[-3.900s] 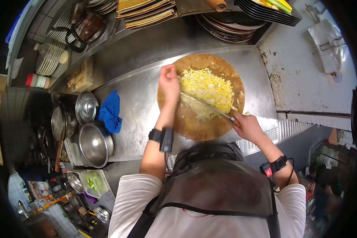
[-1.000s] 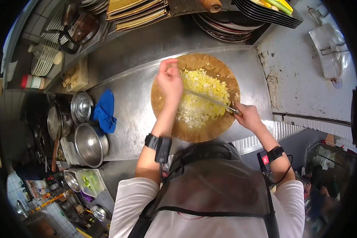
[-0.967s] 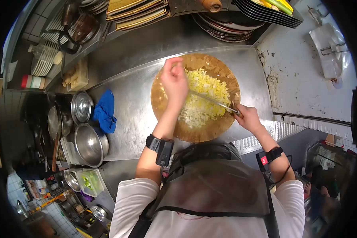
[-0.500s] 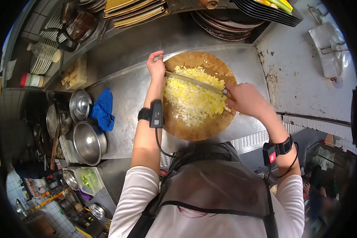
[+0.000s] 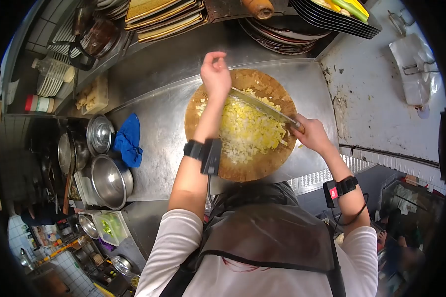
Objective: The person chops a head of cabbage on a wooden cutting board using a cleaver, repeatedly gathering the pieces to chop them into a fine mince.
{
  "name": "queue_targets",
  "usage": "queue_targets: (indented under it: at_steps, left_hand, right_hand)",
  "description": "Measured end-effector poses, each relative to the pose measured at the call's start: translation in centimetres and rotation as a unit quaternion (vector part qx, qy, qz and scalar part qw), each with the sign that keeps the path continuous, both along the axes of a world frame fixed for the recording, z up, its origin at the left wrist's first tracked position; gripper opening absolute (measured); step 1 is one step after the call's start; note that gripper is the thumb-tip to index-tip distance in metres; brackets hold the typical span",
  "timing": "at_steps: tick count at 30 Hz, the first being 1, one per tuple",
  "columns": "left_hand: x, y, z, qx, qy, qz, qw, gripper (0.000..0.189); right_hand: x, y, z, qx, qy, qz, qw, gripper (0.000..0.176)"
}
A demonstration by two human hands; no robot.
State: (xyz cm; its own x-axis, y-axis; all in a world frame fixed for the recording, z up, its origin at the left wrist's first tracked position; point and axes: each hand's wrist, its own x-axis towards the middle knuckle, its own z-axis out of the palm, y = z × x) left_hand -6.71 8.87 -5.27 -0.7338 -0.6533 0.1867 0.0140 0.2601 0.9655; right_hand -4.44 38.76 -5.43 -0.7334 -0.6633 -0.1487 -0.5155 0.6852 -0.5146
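A blue cloth (image 5: 129, 140) lies near the tabletop's (image 5: 168, 119) left edge. On the round board (image 5: 243, 168) by the front edge, the left hand (image 5: 216, 76) presses the knife (image 5: 262, 105) tip, fingers loosely curled, grip unclear. The yellow pile (image 5: 245, 131) looks mostly minced, with a few coarse bits left. The right hand (image 5: 309, 133) has its fingers wrapped round the handle.

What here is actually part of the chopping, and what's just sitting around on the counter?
In use: knife, gripped by the right hand, with the left hand at its tip; chopped yellow vegetable; round wooden board.

Lying about: blue cloth; steel bowl; lidded pot; tub of greens; stacked plates.
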Motion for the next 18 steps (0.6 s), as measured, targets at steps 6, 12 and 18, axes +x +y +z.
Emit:
queue_targets:
  at_steps: [6, 12, 18]
  left_hand:
    - [-0.8, -4.9, -5.1, 0.169, -0.034, 0.046, 0.984, 0.013]
    - [-1.4, -3.5, -6.1, 0.088, -0.02, 0.017, 0.996, 0.013]
    - [0.8, -1.7, -0.8, 0.034, -0.078, -0.075, 0.994, 0.012]
  right_hand:
    - [-0.2, -3.7, 7.0, 0.027, 0.002, 0.057, 0.998, 0.024]
    - [4.1, -3.1, 2.3, 0.032, 0.005, 0.017, 0.999, 0.027]
    - [3.2, -1.3, 0.5, -0.011, 0.0, -0.007, 1.0, 0.027]
